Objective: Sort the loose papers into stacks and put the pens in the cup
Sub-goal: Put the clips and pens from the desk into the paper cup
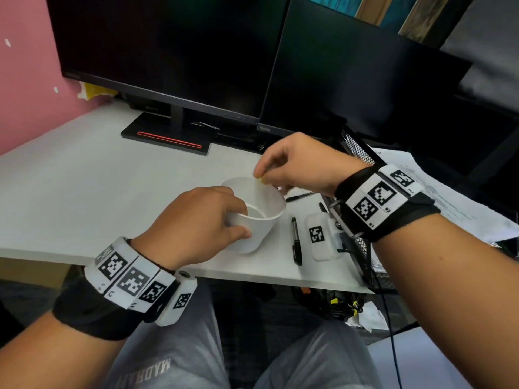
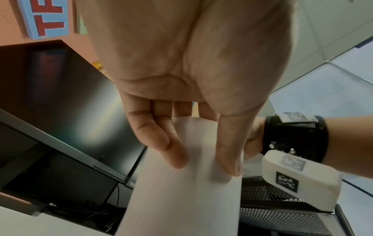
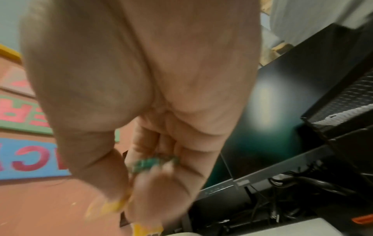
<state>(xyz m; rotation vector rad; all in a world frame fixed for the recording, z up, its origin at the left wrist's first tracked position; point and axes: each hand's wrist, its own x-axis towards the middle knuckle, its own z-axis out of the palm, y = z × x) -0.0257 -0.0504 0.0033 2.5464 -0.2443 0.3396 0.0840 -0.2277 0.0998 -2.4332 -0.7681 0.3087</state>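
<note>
A white cup stands on the white desk near its front edge. My left hand grips the cup's near side, thumb and fingers curled round the wall; the left wrist view shows the cup under my left hand. My right hand hovers over the cup's far rim and pinches a yellow pen, mostly hidden by the fingers. In the blurred right wrist view the yellow pen sits in my right hand. A black marker and a black pen lie right of the cup.
Two dark monitors stand at the back of the desk. A black mesh tray holding printed papers sits at the right, partly behind my right wrist. Another dark pen lies by that wrist.
</note>
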